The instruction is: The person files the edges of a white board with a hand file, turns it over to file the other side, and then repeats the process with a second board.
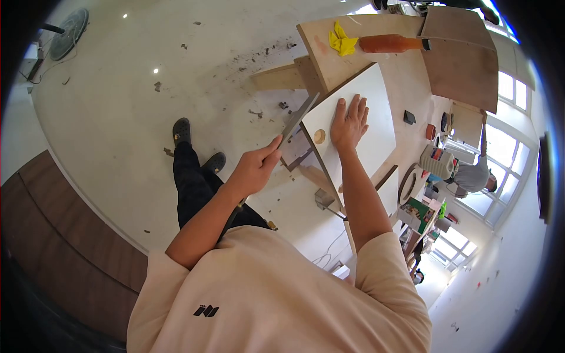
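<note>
My left hand [256, 169] is closed around a long, flat grey file [299, 120]. The file's far end lies right at the edge of a white board [379, 100], slanting along it. Flat on the board's top face rests my right hand [348, 125], fingers spread and holding nothing. A round recess [319, 136] showing bare wood is cut into the board near the edge on the file's side. The board lies on a wooden workbench [321, 50].
A yellow cloth [341, 41] and a bottle of orange-red liquid [393, 43] sit on the bench. Debris is scattered over the pale floor [135, 117]. A person [471, 176] in grey is beyond the bench at right. Brown panels [76, 217] stand at lower left.
</note>
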`<action>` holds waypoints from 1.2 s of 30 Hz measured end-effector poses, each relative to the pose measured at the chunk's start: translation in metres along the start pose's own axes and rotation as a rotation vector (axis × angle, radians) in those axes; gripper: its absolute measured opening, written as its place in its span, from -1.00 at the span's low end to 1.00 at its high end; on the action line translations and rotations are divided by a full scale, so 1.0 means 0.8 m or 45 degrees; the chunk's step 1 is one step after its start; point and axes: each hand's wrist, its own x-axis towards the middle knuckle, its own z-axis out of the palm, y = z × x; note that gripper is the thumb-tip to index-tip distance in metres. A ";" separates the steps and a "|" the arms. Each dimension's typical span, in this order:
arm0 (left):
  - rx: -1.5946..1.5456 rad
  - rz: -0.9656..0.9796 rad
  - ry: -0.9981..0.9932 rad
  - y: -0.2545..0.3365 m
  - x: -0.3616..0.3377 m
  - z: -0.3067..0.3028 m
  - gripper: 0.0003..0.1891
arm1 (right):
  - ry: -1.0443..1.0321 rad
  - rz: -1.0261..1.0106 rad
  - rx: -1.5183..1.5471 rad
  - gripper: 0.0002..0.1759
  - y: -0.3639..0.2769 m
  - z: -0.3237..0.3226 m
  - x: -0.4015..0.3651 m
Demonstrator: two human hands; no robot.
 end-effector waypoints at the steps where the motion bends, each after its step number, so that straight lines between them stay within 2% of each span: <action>1: -0.024 -0.007 -0.031 0.002 0.007 -0.003 -0.53 | 0.001 -0.003 0.002 -0.10 0.001 0.000 -0.001; 3: -0.069 -0.019 -0.086 0.008 0.016 -0.009 -0.52 | 0.003 -0.016 0.010 -0.10 0.001 0.000 0.000; 6: 0.011 -0.107 -0.024 0.001 -0.007 -0.029 -0.51 | 0.005 -0.008 -0.012 -0.10 0.002 0.001 0.003; 9: 0.019 -0.060 -0.045 -0.013 -0.031 -0.025 -0.51 | 0.004 -0.014 0.002 -0.11 -0.001 -0.001 0.000; 14: 0.020 -0.017 -0.050 0.000 0.010 -0.005 -0.52 | 0.004 -0.004 0.005 -0.12 0.001 -0.001 0.000; 18: 0.047 0.009 0.010 0.000 0.010 -0.022 -0.52 | 0.001 0.002 -0.018 -0.12 0.003 0.001 0.005; 21: 0.101 -0.159 -0.097 -0.008 -0.020 -0.042 -0.52 | 0.012 -0.009 -0.005 -0.12 0.002 0.001 0.003; 27: 0.013 0.015 -0.036 0.004 0.007 -0.006 -0.53 | -0.001 0.015 0.010 -0.13 -0.002 -0.002 0.001; 31: -0.196 -0.024 -0.014 0.020 0.002 -0.035 -0.51 | 0.008 -0.005 0.000 -0.13 0.006 0.003 0.005; 33: -0.226 -0.018 0.049 0.003 -0.025 -0.073 -0.50 | 0.018 -0.007 -0.006 -0.13 0.005 0.004 0.005; 36: -0.500 -0.067 0.015 0.005 -0.044 -0.123 -0.48 | 0.071 -0.102 0.018 -0.19 0.014 0.008 0.004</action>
